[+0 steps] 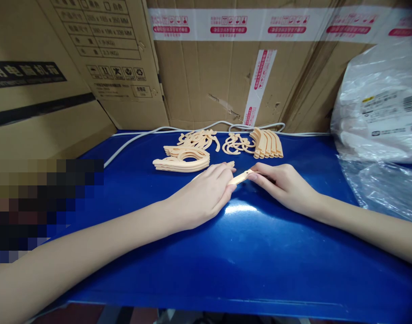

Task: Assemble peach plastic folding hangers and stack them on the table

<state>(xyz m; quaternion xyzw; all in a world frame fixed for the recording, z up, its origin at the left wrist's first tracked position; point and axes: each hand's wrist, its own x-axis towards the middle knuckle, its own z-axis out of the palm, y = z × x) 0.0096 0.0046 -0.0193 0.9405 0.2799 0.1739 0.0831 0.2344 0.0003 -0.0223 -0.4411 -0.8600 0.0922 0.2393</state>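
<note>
Both of my hands are closed on a beige plastic hanger piece (240,178) above the blue table. My left hand (206,193) wraps round its left part and covers most of it. At its right end, near a small dark hole, the thumb and fingers of my right hand (283,180) pinch it. Just beyond my left hand lies a stack of beige folding hangers (182,165). Behind that stack is a loose pile of curved beige parts (199,138). Beyond my right hand are several beige hooks (237,145) and a row of curved hanger arms (268,144).
Cardboard boxes (206,81) wall off the back and left of the blue table (260,265). A white cable (131,139) runs along the back edge. Clear plastic wrap around a white labelled package (381,108) takes up the right side. A pixelated patch hides the left edge.
</note>
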